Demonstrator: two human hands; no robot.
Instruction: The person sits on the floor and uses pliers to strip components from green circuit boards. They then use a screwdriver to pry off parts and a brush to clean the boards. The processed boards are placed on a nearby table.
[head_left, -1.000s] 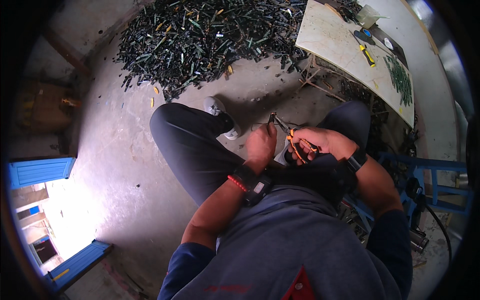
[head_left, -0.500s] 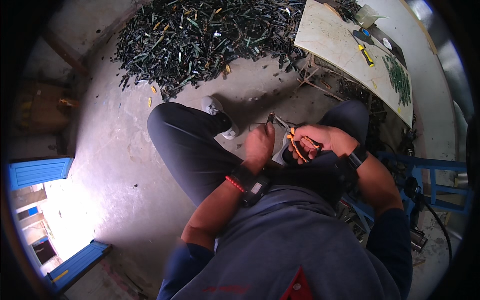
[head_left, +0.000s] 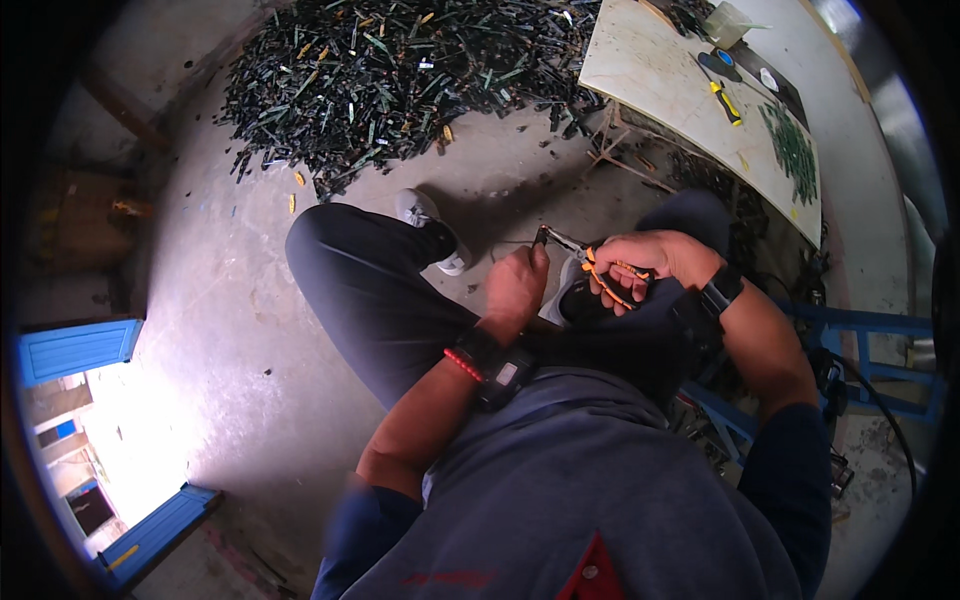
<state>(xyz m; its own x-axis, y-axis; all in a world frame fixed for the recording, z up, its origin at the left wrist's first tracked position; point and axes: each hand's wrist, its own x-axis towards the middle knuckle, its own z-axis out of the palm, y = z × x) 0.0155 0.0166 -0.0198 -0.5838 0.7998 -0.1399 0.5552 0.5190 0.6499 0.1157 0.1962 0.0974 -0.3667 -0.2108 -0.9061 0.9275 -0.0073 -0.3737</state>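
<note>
My left hand (head_left: 515, 288) is closed round a small dark strip-shaped piece (head_left: 541, 236), whose upper end sticks out past the thumb. In my right hand (head_left: 640, 267) is a pair of pliers (head_left: 588, 262) with orange-and-black handles, the fingers wrapped round the grips. The metal jaws of the pliers reach leftward to the top end of the dark piece and appear to touch it. Most of the piece is hidden inside my left fist, so its exact kind cannot be made out. Both hands are between my knees, above the floor.
A large heap of dark, green and yellow strips (head_left: 390, 85) covers the floor ahead. At the right stands a pale board (head_left: 660, 75) bearing a yellow-handled screwdriver (head_left: 727, 104), green strips (head_left: 790, 150) and a plastic container (head_left: 727, 25). A blue frame (head_left: 875, 365) stands at my right.
The pliers have come up and left, their jaws now meeting the dark piece's end. The handles are more spread than before. My left hand stays nearly in place.
</note>
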